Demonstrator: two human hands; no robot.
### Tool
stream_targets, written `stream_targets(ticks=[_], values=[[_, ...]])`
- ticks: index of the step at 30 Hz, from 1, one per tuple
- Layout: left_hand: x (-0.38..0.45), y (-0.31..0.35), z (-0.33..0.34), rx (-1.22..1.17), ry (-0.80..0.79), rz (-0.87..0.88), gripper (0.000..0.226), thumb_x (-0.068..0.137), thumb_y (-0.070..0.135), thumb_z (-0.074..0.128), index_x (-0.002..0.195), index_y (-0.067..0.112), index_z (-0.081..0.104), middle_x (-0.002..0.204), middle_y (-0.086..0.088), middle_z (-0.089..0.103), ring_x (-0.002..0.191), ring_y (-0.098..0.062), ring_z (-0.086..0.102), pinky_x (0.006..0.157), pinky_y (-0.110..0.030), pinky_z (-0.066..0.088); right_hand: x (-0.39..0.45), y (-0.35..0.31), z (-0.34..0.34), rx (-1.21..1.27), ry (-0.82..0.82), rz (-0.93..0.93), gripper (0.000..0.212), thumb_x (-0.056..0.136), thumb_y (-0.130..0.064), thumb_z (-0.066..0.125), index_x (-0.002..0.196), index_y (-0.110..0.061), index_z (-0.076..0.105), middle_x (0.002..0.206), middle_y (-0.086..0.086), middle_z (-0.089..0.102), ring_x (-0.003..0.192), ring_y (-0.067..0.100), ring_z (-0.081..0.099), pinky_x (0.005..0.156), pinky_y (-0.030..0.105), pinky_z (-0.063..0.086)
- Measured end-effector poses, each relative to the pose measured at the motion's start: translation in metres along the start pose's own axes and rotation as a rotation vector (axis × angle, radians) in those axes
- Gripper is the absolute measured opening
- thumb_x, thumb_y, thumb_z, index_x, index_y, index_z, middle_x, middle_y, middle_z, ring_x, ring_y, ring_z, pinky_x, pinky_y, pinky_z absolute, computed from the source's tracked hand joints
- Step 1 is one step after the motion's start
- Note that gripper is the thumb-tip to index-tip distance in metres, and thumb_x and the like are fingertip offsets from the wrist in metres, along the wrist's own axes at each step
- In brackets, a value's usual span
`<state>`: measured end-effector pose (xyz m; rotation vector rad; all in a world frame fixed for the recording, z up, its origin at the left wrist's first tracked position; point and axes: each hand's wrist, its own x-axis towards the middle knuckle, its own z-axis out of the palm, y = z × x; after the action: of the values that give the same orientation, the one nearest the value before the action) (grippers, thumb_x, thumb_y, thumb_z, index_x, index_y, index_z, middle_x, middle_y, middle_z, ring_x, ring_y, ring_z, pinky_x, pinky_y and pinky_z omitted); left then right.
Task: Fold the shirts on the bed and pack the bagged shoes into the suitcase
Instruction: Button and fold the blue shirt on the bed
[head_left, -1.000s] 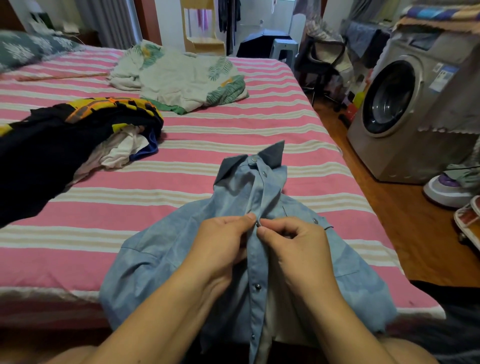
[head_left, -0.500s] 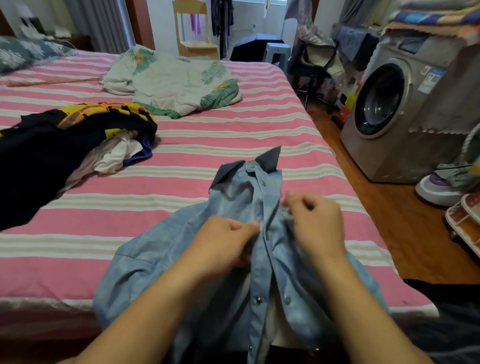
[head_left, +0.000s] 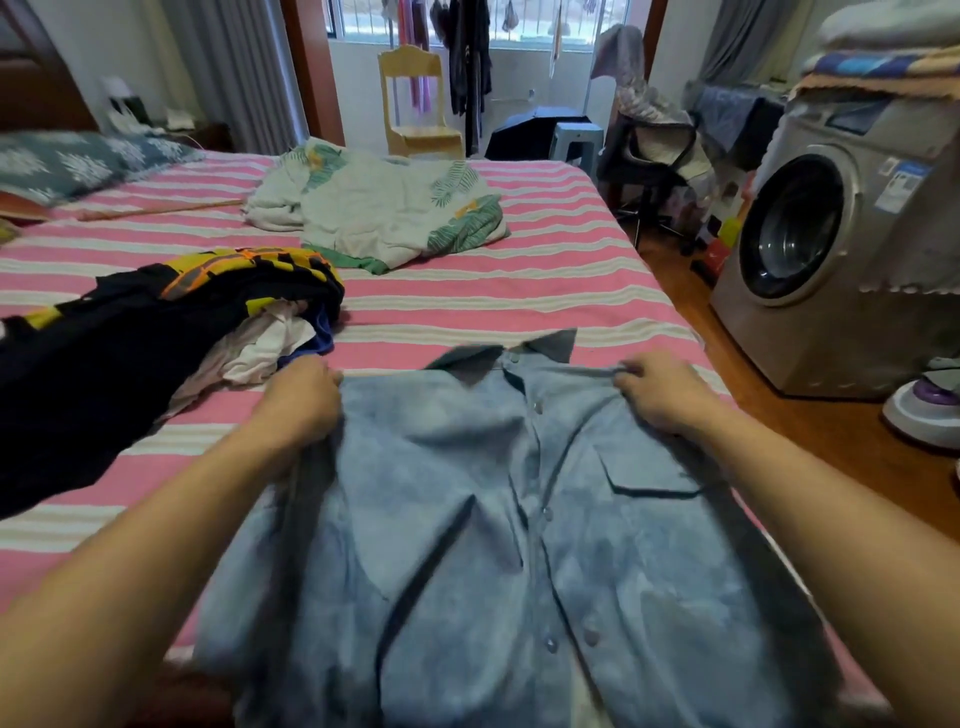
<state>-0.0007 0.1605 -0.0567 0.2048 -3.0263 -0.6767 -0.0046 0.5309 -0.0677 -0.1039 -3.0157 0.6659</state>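
Note:
A blue button-up shirt lies front side up on the near part of the pink striped bed, its collar pointing away from me. My left hand grips the shirt's left shoulder. My right hand pinches the right shoulder seam. Both hands hold the shoulders spread wide apart. A pile of dark, yellow and white clothes lies to the left of the shirt. No shoes or suitcase are in view.
A white leaf-print garment lies crumpled farther back on the bed. A washing machine stands on the wooden floor to the right, with a purple and white appliance beside it. A yellow chair stands beyond the bed.
My hands left the button placket at the shirt's middle and moved apart to its two shoulders. The shirt now lies spread wider and flatter.

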Motion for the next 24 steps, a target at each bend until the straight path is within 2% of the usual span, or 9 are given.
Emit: stream_targets(ticks=[3, 5, 8, 10, 11, 15, 19, 21, 24], values=[[0.056, 0.033, -0.043, 0.122, 0.249, 0.144, 0.007, 0.092, 0.003, 0.054, 0.086, 0.004, 0.058, 0.096, -0.026, 0.065, 0.095, -0.047, 0.062, 0.075, -0.045, 0.048, 0.054, -0.016, -0.046, -0.115, 0.330, 0.037, 0.021, 0.099, -0.019, 0.051, 0.109, -0.012, 0.067, 0.112, 0.022, 0.066, 0.101, 0.041, 0.060, 0.073, 0.037, 0.041], [0.090, 0.076, -0.069, 0.123, 0.444, 0.209, 0.018, 0.093, 0.003, 0.051, 0.109, 0.004, 0.059, 0.113, -0.026, 0.063, 0.103, -0.047, 0.061, 0.077, -0.047, 0.046, 0.094, -0.042, -0.076, -0.069, 0.509, 0.079, 0.023, 0.097, -0.013, 0.046, 0.115, -0.013, 0.060, 0.117, 0.024, 0.062, 0.107, 0.044, 0.058, 0.076, 0.041, 0.041], [0.109, 0.128, -0.079, 0.208, 0.573, 0.249, 0.045, 0.096, 0.010, 0.054, 0.140, 0.014, 0.045, 0.140, -0.022, 0.046, 0.124, -0.043, 0.047, 0.095, -0.052, 0.042, 0.127, -0.063, -0.094, -0.049, 0.324, 0.151, 0.058, 0.099, -0.030, 0.048, 0.152, -0.018, 0.028, 0.157, 0.018, 0.033, 0.141, 0.041, 0.033, 0.110, 0.052, 0.030], [0.086, 0.137, -0.037, 0.348, 0.398, 0.364, 0.064, 0.098, 0.029, 0.055, 0.156, 0.025, 0.028, 0.160, -0.019, 0.023, 0.144, -0.041, 0.026, 0.112, -0.057, 0.030, 0.118, -0.057, -0.073, -0.183, 0.151, 0.160, 0.086, 0.097, -0.049, 0.050, 0.160, -0.024, -0.002, 0.168, 0.009, -0.001, 0.153, 0.037, 0.003, 0.122, 0.053, 0.010], [0.062, 0.134, -0.005, 0.385, 0.267, 0.427, 0.067, 0.099, 0.040, 0.052, 0.158, 0.030, 0.022, 0.166, -0.016, 0.011, 0.150, -0.040, 0.015, 0.118, -0.060, 0.021, 0.105, -0.053, -0.055, -0.253, 0.089, 0.120, 0.090, 0.096, -0.053, 0.051, 0.160, -0.026, -0.006, 0.168, 0.009, -0.009, 0.153, 0.037, -0.003, 0.123, 0.053, 0.006], [-0.053, 0.068, 0.113, 0.453, -0.356, 0.381, 0.065, 0.102, 0.052, 0.034, 0.158, 0.045, 0.002, 0.169, -0.001, -0.018, 0.153, -0.041, -0.014, 0.116, -0.072, 0.007, 0.025, -0.015, 0.033, -0.341, -0.287, -0.075, 0.085, 0.093, -0.064, 0.050, 0.160, -0.030, 0.011, 0.168, 0.010, -0.004, 0.153, 0.038, 0.001, 0.124, 0.050, 0.010], [-0.053, -0.028, 0.110, 0.594, -0.271, 0.185, 0.069, 0.102, 0.036, 0.033, 0.158, 0.046, -0.007, 0.169, -0.003, -0.013, 0.151, -0.049, -0.008, 0.114, -0.071, 0.019, -0.048, 0.028, 0.069, -0.429, -0.383, -0.100, 0.085, 0.089, -0.066, 0.047, 0.160, -0.030, 0.015, 0.168, 0.005, 0.003, 0.154, 0.031, 0.003, 0.124, 0.047, 0.013], [-0.027, -0.064, 0.081, 0.677, -0.250, 0.118, 0.068, 0.103, 0.034, 0.036, 0.160, 0.042, -0.001, 0.170, -0.004, -0.008, 0.152, -0.047, 0.001, 0.116, -0.064, 0.024, -0.061, 0.035, 0.067, -0.409, -0.238, -0.084, 0.068, 0.089, -0.049, 0.054, 0.150, -0.021, 0.040, 0.162, 0.011, 0.021, 0.146, 0.034, 0.023, 0.116, 0.044, 0.031], [-0.017, -0.077, 0.057, 0.841, -0.236, 0.090, 0.057, 0.105, 0.035, 0.034, 0.159, 0.035, 0.019, 0.169, -0.009, 0.004, 0.151, -0.045, 0.011, 0.119, -0.056, 0.024, -0.072, 0.022, 0.070, -0.431, 0.054, -0.209, 0.026, 0.079, -0.015, 0.065, 0.103, -0.008, 0.066, 0.129, 0.016, 0.052, 0.113, 0.040, 0.049, 0.081, 0.045, 0.050]])
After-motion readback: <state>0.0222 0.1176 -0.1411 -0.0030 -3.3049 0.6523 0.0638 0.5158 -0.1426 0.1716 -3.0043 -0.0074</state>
